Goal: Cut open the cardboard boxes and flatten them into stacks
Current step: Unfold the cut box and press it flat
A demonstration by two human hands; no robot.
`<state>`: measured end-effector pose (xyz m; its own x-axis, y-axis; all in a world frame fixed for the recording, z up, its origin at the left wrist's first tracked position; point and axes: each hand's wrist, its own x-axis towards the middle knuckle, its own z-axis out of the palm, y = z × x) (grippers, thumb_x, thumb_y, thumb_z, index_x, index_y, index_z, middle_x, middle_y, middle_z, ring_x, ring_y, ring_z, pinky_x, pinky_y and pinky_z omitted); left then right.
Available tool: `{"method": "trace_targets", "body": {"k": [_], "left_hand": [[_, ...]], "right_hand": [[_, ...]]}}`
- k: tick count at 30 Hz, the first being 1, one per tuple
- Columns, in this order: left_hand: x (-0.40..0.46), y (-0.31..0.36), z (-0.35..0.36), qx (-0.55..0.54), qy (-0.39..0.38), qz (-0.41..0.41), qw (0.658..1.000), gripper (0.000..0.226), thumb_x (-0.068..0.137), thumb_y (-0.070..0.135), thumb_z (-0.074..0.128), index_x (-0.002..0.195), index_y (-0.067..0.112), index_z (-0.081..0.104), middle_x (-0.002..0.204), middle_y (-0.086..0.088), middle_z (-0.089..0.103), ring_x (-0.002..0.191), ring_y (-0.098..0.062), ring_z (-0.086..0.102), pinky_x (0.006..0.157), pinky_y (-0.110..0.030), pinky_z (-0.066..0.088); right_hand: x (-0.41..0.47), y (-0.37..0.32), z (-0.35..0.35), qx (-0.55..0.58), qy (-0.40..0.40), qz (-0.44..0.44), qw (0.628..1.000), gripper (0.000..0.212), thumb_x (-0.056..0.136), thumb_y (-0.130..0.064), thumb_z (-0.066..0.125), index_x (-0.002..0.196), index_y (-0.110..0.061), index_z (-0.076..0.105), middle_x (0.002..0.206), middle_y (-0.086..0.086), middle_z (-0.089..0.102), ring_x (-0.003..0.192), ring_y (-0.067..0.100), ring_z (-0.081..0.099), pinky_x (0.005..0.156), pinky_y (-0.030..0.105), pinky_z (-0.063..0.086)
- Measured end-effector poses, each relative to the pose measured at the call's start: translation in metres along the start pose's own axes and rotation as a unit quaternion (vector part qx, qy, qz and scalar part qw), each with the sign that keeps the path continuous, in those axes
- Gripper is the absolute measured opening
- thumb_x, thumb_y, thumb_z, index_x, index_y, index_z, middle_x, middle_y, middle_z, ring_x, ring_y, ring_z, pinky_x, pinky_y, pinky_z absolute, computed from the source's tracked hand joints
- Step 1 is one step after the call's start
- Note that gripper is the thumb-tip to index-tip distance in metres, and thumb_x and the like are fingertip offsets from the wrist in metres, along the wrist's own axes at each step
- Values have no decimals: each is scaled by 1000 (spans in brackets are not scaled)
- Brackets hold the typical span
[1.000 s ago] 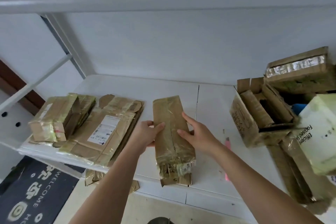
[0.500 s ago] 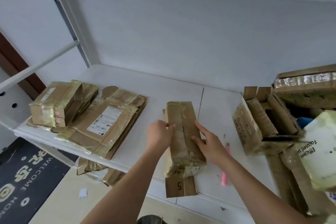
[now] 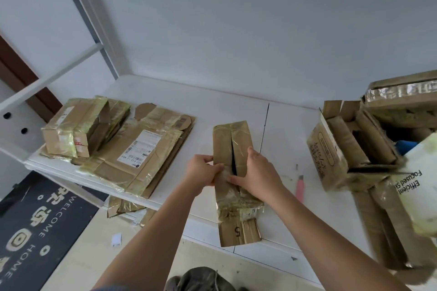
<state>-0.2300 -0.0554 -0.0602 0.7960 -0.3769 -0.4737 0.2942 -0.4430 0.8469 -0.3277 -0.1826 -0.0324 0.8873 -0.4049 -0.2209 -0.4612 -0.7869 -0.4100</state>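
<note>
The box (image 3: 233, 172) lies lengthwise on the table (image 3: 165, 106), its near end overhanging the front edge. A dark slit runs down its top face: the tape seam is already cut.

Left hand (image 3: 203, 173): its fingers are curled over the left flap, tips just left of the slit, gripping the taped cardboard. Right hand (image 3: 256, 173): its fingers lie across the right flap, tips pointing left and reaching the slit; the thumb sits farther up the same flap. Whether these fingers hook under the flap edge cannot be told.

Reason for the hold: one hand sits on each side of the slit, so the flaps can be pulled apart evenly. Judged step: spreading the cut top, ahead of pressing the box flat.

Knife (image 3: 300, 188): pink, lying on the table to the right of the right-hand knuckles, near but apart. It is set down, probably because both hands are needed on the flaps.

Flat stack (image 3: 139, 160): well to the left of the left-hand fingers, several flattened boxes with a shipping label uppermost. Judged destination for this box once flattened.

Uncut boxes (image 3: 350, 149): piled well to the right of the right hand, within reach for the following cycle.

Caution: the glossy tape may slip under the fingertips, and the overhanging end could tip off the edge.
</note>
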Motion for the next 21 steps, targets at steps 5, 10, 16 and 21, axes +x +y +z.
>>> {"method": "trace_targets", "body": {"k": [5,10,16,21], "left_hand": [[1,0,1,7,2,-8,1000,26,89,10,70,114,5,71,95,-15,73,83,-31,73,73,-45,61],[1,2,1,18,11,-18,1000,27,89,11,70,116,4,69,96,-15,72,83,-30,73,73,-44,62],[0,5,4,52,16,-17,998,31,91,15,68,121,7,66,97,-11,71,82,-26,72,73,-41,62],[-4,7,6,78,32,-12,996,28,93,15,65,120,8,67,97,-9,71,82,-25,72,73,-41,62]], "right_hand": [[3,0,3,35,31,10,999,67,79,-39,73,128,-5,42,92,2,55,79,20,56,63,29,43],[5,21,-18,230,-33,36,972,83,82,-27,73,151,-10,31,142,8,49,120,20,56,87,22,43],[2,48,-28,423,-83,76,899,60,93,-11,62,148,-19,41,126,-1,58,106,17,63,77,36,58],[3,49,-35,439,-116,91,886,53,96,-7,57,146,-17,41,120,2,59,89,16,62,60,26,55]]}}
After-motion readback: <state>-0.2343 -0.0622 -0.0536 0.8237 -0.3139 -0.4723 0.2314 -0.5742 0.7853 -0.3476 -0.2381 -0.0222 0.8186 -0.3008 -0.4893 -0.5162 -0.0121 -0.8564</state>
